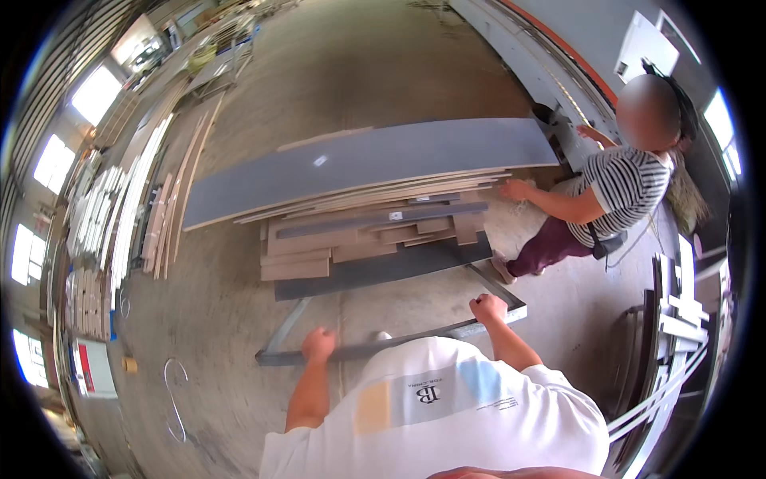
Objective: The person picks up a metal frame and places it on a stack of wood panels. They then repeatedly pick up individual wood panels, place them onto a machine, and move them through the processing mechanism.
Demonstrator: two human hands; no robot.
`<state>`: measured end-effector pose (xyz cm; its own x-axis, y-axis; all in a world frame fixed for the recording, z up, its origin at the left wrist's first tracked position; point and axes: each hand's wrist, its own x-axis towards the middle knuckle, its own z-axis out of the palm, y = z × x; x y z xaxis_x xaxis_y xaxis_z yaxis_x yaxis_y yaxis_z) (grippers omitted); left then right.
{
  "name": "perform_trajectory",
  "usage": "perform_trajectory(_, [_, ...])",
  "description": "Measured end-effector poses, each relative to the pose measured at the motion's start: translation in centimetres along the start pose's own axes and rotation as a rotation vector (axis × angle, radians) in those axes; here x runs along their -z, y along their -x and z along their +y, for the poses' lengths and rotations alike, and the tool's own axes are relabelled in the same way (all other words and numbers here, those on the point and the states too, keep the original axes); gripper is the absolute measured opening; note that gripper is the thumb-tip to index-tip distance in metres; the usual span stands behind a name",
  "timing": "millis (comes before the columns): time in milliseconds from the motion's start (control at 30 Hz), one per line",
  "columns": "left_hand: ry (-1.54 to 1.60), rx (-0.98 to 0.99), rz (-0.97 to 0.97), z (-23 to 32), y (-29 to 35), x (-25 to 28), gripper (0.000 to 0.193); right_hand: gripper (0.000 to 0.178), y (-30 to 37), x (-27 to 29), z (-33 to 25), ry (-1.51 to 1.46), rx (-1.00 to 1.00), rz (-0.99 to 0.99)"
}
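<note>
A grey metal frame with a long bar and two side bars lies in front of me, low over the floor. My left hand is closed around the bar near its left end, a little smeared. Toward the right end, my right hand is closed on the same bar. Beyond the bar, a dark grey board reaches over the side bars. Above it are stacked several brown boards and narrow strips. A long grey panel with a small white label tops the stack.
A person in a striped shirt stands at the right end of the stack, one hand near the boards. Long white and brown strips lie along the left. White profiles lean at the right. A tape roll sits on the floor.
</note>
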<state>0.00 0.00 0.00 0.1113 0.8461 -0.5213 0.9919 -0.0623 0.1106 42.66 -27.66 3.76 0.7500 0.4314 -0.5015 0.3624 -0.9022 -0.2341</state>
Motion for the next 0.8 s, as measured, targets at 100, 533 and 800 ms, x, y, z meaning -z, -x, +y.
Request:
perform_trajectory(100, [-0.002, -0.038, 0.043, 1.3, -1.3, -0.1, 0.036, 0.037, -2.9, -0.9, 0.8, 0.052, 0.001, 0.086])
perform_trajectory(533, [-0.06, -0.069, 0.126, 0.9, -2.4, 0.6, 0.035, 0.034, -4.4, -2.8, 0.4, 0.047, 0.001, 0.109])
perform_trajectory(800, [-0.076, -0.076, 0.112, 0.6, -2.2, -0.1, 0.035, 0.035, -3.5, -1.8, 0.2, 0.061, -0.01, 0.081])
